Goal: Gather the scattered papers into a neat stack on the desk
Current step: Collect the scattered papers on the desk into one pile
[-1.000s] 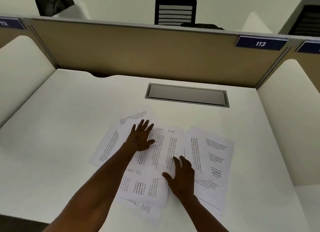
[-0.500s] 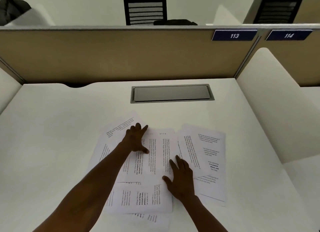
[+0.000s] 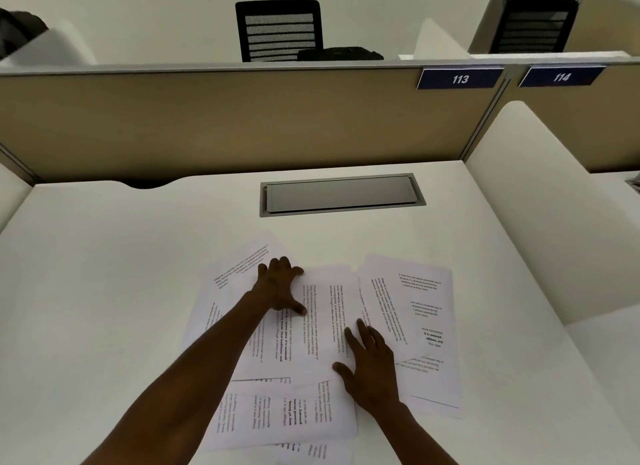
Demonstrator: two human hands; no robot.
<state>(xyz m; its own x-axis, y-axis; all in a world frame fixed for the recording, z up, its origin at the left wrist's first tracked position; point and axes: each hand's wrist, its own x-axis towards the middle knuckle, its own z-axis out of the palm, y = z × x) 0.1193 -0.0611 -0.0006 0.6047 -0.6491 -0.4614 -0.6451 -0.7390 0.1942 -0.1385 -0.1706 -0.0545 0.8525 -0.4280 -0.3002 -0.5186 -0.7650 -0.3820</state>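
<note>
Several printed white papers (image 3: 325, 322) lie fanned and overlapping on the white desk (image 3: 104, 291), near its front middle. My left hand (image 3: 278, 286) rests palm-down on the upper left sheets, fingers curled at their far edges. My right hand (image 3: 372, 364) lies flat with spread fingers on the middle sheets, close to the right-hand sheets (image 3: 419, 312). More sheets (image 3: 284, 416) spread toward the front edge, under my forearms. Neither hand lifts a paper.
A grey cable hatch (image 3: 341, 194) is set in the desk behind the papers. A tan partition (image 3: 242, 118) with plates 113 and 114 closes the back. White side dividers (image 3: 540, 201) flank the desk. Black chairs (image 3: 278, 29) stand beyond.
My left hand's fingers have curled from flat and spread toward the sheets' far edges. The right hand has stayed pressed on the middle sheets. The view has shifted and tilted.
</note>
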